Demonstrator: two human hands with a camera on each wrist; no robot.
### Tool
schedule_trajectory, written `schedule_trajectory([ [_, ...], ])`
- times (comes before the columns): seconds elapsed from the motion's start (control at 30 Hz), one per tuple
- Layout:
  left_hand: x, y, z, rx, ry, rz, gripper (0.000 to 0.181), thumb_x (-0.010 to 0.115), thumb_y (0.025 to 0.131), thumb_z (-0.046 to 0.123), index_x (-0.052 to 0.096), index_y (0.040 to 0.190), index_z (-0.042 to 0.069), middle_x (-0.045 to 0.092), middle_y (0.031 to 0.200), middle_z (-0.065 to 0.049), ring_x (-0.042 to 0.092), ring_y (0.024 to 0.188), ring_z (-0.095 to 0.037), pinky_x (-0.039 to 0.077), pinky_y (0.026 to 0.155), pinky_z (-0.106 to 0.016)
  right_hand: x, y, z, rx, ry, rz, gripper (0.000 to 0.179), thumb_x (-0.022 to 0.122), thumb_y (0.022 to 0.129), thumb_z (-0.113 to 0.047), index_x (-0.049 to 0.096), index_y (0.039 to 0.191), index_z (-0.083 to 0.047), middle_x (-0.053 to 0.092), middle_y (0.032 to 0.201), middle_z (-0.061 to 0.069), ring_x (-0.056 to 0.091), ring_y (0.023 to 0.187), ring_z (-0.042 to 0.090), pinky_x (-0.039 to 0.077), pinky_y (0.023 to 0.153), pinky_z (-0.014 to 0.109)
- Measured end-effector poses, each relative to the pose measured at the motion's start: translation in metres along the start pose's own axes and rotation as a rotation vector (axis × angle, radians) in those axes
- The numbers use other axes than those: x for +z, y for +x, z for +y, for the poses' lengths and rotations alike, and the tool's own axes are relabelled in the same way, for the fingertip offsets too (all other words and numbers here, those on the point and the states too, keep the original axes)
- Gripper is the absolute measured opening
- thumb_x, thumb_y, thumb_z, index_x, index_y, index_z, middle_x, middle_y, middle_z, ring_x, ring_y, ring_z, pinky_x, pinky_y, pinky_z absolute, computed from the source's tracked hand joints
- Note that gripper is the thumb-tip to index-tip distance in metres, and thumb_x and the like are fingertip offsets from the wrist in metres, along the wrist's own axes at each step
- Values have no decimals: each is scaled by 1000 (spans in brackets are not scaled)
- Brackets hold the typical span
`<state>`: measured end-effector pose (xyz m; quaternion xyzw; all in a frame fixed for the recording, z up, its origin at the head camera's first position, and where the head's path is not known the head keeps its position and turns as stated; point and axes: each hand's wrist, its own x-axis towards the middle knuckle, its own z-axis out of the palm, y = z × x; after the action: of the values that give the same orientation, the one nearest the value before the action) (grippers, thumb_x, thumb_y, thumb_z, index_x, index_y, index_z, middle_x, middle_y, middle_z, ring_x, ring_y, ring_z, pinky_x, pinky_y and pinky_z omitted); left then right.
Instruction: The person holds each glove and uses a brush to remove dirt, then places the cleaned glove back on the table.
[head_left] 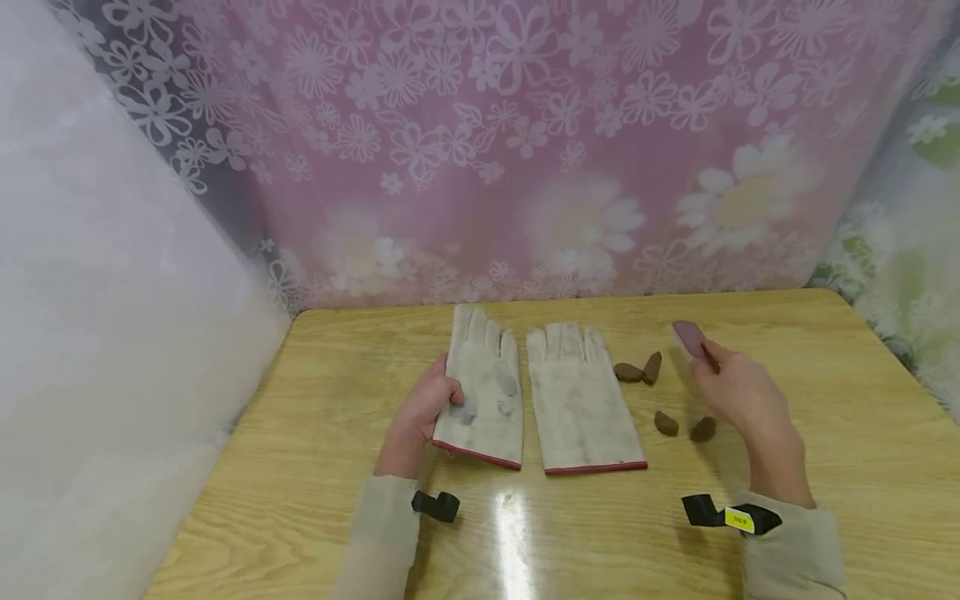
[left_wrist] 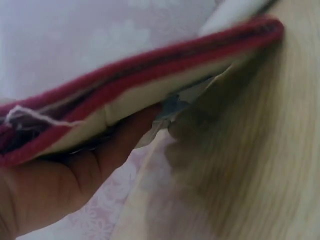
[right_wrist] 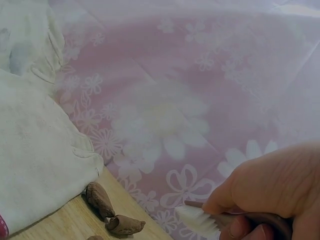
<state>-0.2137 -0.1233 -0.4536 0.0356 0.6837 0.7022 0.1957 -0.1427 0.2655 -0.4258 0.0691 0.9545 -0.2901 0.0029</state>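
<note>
My left hand grips the left-hand one of two off-white cloth work gloves by its side edge, thumb on top. This glove has grey smudges and a red-trimmed cuff; it is tilted off the table, and in the left wrist view a loose white thread hangs from its cuff. Beside it, the second glove lies flat, fingers pointing away. Over the table's right part, my right hand holds a small brush with a purplish back. Its white bristles show in the right wrist view, apart from both gloves.
Several brown, dried-looking lumps lie on the wood-grain table between the flat glove and my right hand. A pink flowered sheet hangs behind the table's far edge. At the left stands a pale sheet.
</note>
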Motion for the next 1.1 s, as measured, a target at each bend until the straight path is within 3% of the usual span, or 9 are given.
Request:
schedule_trajectory([
  [0.2,-4,-2,-2,-23,245,67,63,41,83,-5,31,145,-4,45,130,-21,48,103,-31,46,83,-40,-3,-1,3,10,15,24,69,32,104,-37,18,153,8,34,143,43,46,117,59,44,81,63],
  [0.3,-8,-4,-3,-28,433,126,51,45,90,2,39,139,-8,49,124,-21,48,95,-28,45,76,-37,-6,-1,5,1,58,38,70,34,103,-35,16,153,10,36,140,44,51,110,56,46,78,59],
  [0.37,-12,-6,-2,-16,542,152,39,48,90,5,48,127,-9,53,110,-17,47,85,-24,42,69,-33,-8,-1,6,-8,107,47,70,33,103,-34,14,152,12,37,139,45,54,100,48,46,72,51],
  [0.43,-15,-9,0,-12,628,163,20,49,89,6,55,104,-5,52,89,-10,43,71,-20,37,59,-29,-9,0,9,-16,172,43,68,29,104,-32,15,151,15,51,124,43,56,81,38,45,63,45],
  [0.5,-16,-11,2,-9,700,158,8,50,88,7,52,82,2,44,71,-4,37,58,-16,32,51,-27,-11,1,12,-25,226,29,64,25,105,-31,26,146,18,61,102,34,57,70,31,47,57,42],
  [0.6,-15,-13,2,-7,789,133,27,51,89,8,39,64,10,33,56,1,32,48,-13,31,46,-26,-16,3,23,-15,281,-8,59,20,106,-31,43,130,18,59,75,14,54,54,19,52,51,36],
  [0.67,-12,-14,3,-3,852,115,32,52,89,8,38,61,12,34,52,2,34,45,-13,33,46,-26,-21,3,34,-8,277,-25,58,19,107,-31,49,114,18,60,72,10,59,57,19,54,53,35],
  [0.87,-11,-20,5,-42,979,135,28,53,86,8,43,61,10,42,51,-1,41,43,-15,34,44,-25,-10,13,73,49,216,-91,60,21,106,-35,58,96,11,50,60,3,51,51,18,47,48,34],
  [1.1,-15,-26,3,-72,1012,152,31,53,87,8,42,58,12,43,50,-2,44,42,-15,37,43,-25,9,26,82,68,112,-158,59,30,104,-46,55,74,-2,51,64,7,44,53,19,39,51,33],
])
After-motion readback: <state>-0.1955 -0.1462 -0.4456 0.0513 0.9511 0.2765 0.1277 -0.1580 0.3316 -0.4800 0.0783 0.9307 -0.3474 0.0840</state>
